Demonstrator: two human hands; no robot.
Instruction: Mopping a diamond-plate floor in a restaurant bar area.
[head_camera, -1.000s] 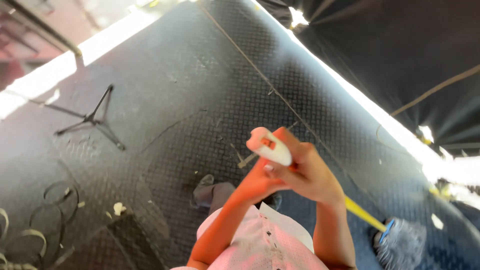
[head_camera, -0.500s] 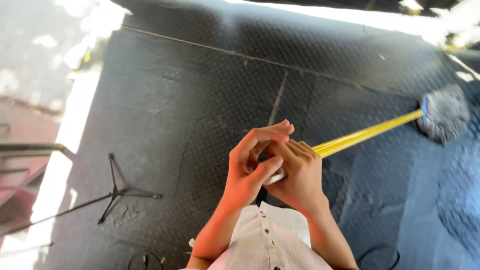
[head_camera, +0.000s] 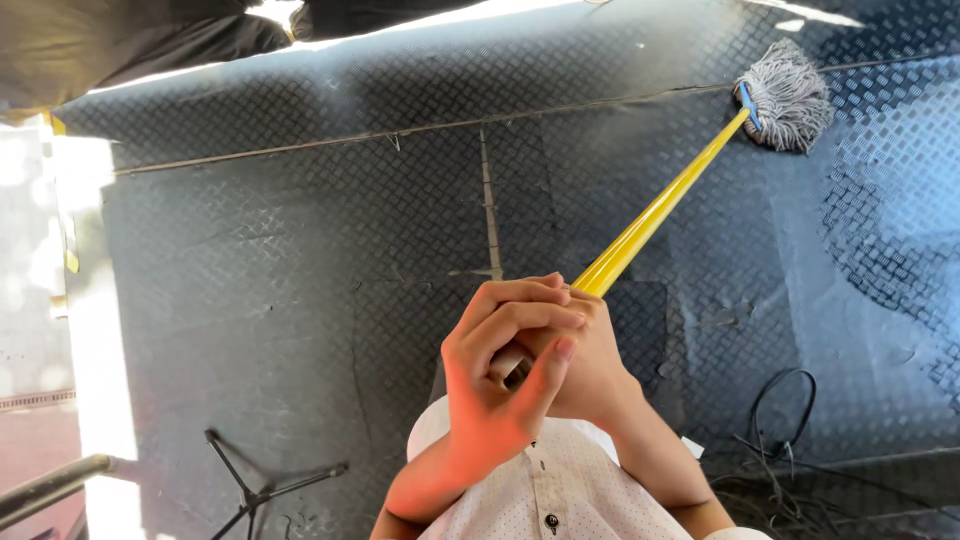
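Observation:
A mop with a long yellow handle (head_camera: 660, 215) and a grey string head (head_camera: 790, 95) reaches from my hands to the far right of the black checker-plate floor (head_camera: 300, 250). Its head rests on the floor. My right hand (head_camera: 595, 375) grips the handle's upper end just above my white shirt. My left hand (head_camera: 495, 385) curls over the very top of the handle and partly over the right hand's fingers. A pale end piece shows between the fingers.
A small black tripod stand (head_camera: 260, 490) lies on the floor at lower left, beside a metal rail (head_camera: 50, 485). Black cables (head_camera: 780, 450) loop at lower right. A dark tarp (head_camera: 130, 40) borders the far edge. Wet-looking patches (head_camera: 880, 230) shine at right.
The view has swung round, so the mop head now sits farther off at upper right. Both hands have stayed clasped on the handle's top, and the left fingers have closed more tightly over it.

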